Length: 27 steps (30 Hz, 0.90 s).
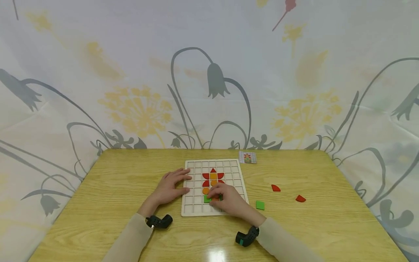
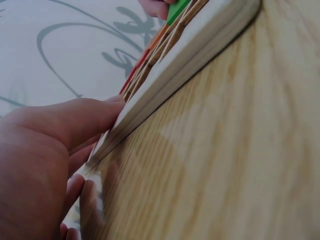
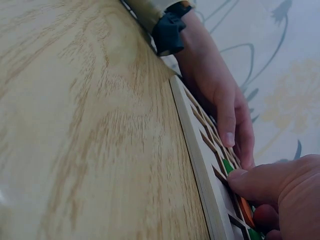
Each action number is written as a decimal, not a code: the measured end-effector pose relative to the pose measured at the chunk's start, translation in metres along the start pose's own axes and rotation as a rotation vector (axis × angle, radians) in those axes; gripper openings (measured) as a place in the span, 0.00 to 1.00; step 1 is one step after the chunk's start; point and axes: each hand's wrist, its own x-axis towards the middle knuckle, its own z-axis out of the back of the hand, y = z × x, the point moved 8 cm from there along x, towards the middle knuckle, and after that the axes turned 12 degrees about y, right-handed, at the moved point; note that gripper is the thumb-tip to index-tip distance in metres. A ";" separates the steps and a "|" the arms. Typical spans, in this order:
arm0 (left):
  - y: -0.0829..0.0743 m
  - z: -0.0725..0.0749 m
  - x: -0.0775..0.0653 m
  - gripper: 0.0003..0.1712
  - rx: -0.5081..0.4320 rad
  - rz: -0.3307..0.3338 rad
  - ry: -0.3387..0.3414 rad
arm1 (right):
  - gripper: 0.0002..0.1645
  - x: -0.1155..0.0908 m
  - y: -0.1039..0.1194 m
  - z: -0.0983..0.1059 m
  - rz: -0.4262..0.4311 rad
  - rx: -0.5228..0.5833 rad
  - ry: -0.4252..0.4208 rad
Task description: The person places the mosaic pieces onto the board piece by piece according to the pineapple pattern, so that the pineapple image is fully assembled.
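A pale wooden grid board lies on the table, with red, orange and green tiles set in a figure along its middle. My left hand rests at the board's left edge, fingers stretched onto the rim; in the left wrist view its thumb lies against the side. My right hand is over the lower middle, its thumb and forefinger pinching at a green square tile. Beside it sits an orange piece, partly covered by the fingers. Another green tile shows past it.
Right of the board lie a loose green square and two red quarter-circle tiles, one nearer and one farther out. A small picture card lies at the board's back right corner. A patterned cloth hangs behind the table.
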 end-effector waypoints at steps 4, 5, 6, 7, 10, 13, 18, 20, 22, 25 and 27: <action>0.000 0.000 -0.001 0.25 -0.011 0.001 -0.001 | 0.07 0.000 -0.001 -0.002 0.003 -0.012 0.008; 0.000 0.000 -0.001 0.25 -0.010 0.001 -0.001 | 0.07 0.000 -0.001 -0.002 0.005 -0.012 0.010; -0.001 0.000 -0.001 0.25 -0.011 0.000 -0.003 | 0.07 0.000 -0.001 -0.002 0.008 -0.014 0.011; 0.000 0.000 -0.001 0.25 -0.013 0.000 -0.004 | 0.07 0.000 -0.001 -0.002 0.011 -0.011 0.011; 0.000 0.000 -0.001 0.25 -0.010 0.000 -0.007 | 0.08 0.000 -0.001 -0.002 0.023 -0.007 0.009; 0.000 0.000 -0.001 0.25 -0.003 0.002 -0.009 | 0.08 0.000 -0.002 -0.001 0.018 0.004 0.001; -0.003 0.002 -0.001 0.24 0.012 -0.006 -0.016 | 0.08 0.000 -0.003 0.000 -0.004 0.025 -0.017; -0.003 0.002 0.000 0.24 0.014 -0.008 -0.019 | 0.08 0.000 -0.003 0.000 -0.003 0.028 -0.022; -0.003 0.002 0.000 0.24 0.014 -0.010 -0.021 | 0.08 0.000 -0.002 0.000 0.000 0.031 -0.025; -0.002 0.001 0.000 0.25 0.007 -0.011 -0.022 | 0.08 0.000 -0.002 0.000 -0.006 0.033 -0.025; -0.002 0.001 0.000 0.24 0.007 -0.015 -0.024 | 0.07 0.000 -0.002 0.000 -0.017 0.035 -0.020</action>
